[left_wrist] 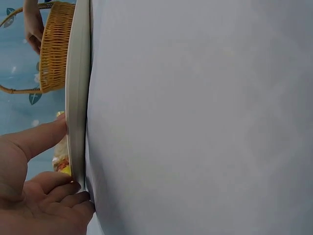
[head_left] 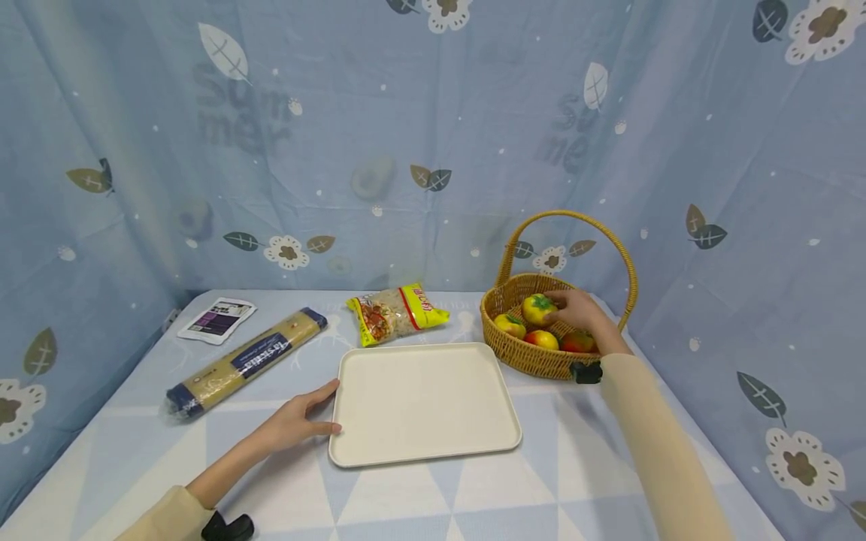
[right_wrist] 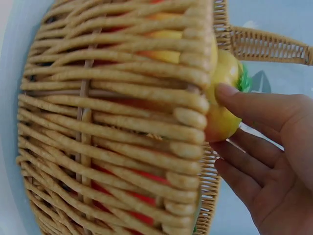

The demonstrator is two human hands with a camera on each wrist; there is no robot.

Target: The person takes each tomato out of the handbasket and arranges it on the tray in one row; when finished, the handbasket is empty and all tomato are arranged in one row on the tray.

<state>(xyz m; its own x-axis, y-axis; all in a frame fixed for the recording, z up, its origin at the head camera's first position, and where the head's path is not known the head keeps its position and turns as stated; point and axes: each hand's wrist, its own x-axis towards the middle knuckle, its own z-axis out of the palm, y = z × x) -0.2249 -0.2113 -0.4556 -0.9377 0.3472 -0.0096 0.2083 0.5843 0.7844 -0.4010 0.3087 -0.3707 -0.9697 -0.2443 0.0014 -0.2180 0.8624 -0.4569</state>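
Note:
My right hand (head_left: 578, 309) is at the wicker basket (head_left: 534, 362), its thumb and fingers pinching a yellow persimmon-like fruit (right_wrist: 226, 78) with a green leafy top. That fruit sits at rim height in the right wrist view. Other yellow and red fruits (head_left: 541, 340) lie inside, partly hidden by the weave. My left hand (head_left: 291, 424) touches the left edge of a cream rectangular tray (head_left: 426, 406), thumb and fingers spread apart along it. In the left wrist view the tray (left_wrist: 77, 73) appears edge-on, with the thumb against its rim and the other fingers loosely bent by the corner.
Behind the tray lies a yellow-ended bag of dry food (head_left: 395, 314). A long pack of noodles (head_left: 246, 363) lies diagonally at the left, with a white and purple packet (head_left: 218, 321) beyond it. The basket's tall handle (head_left: 632, 278) arches upward. A patterned blue curtain (head_left: 379, 150) surrounds the table.

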